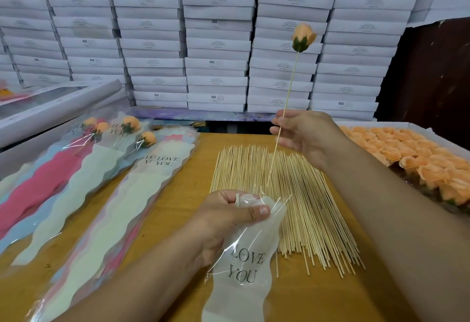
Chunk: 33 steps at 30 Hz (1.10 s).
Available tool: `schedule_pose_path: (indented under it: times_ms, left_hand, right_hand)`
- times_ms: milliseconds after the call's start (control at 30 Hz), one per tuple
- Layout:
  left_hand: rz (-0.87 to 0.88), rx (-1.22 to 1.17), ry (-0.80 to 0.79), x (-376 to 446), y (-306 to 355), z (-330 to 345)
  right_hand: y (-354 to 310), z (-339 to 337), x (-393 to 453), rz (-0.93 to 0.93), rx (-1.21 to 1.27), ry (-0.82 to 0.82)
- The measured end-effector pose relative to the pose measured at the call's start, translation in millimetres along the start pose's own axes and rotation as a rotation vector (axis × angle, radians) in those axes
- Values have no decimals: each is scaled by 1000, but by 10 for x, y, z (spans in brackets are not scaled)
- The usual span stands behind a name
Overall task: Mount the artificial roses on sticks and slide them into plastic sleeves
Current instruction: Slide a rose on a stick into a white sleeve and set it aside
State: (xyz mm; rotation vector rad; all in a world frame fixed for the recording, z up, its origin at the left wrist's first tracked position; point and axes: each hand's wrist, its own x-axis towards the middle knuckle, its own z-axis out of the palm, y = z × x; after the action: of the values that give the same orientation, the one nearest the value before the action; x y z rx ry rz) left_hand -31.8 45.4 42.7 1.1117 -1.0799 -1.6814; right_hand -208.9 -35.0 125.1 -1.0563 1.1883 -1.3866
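Observation:
My right hand (302,134) pinches a thin wooden stick (288,93) near its middle, with an orange rose (303,37) mounted on its top end. The stick's bottom tip hangs just above the mouth of a plastic sleeve (244,265) printed "LOVE YOU". My left hand (229,220) grips that sleeve at its top edge, thumb over the film, holding the mouth apart. The sleeve's lower part trails toward the table's near edge.
A spread of loose wooden sticks (300,194) lies on the wooden table (183,194). A tray of orange roses (417,159) sits at the right. Sleeved roses (132,128) and a stack of flat sleeves (132,194) lie left. White boxes (216,42) are stacked behind.

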Motion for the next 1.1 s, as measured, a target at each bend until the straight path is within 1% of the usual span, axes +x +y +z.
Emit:
schedule_pose_path:
  times_ms: [233, 567, 933, 1100]
  left_hand:
    - [-17, -10, -5, -14, 7, -1]
    - [-20, -11, 3, -9, 1, 4]
    - [-2, 0, -2, 2, -1, -29]
    - [-17, 4, -9, 3, 0, -49]
  right_hand:
    - [106, 45, -29, 5, -11, -49]
    - [36, 62, -28, -14, -1, -4]
    - [177, 118, -107, 7, -45, -103]
    - [220, 100, -143, 14, -43, -98]
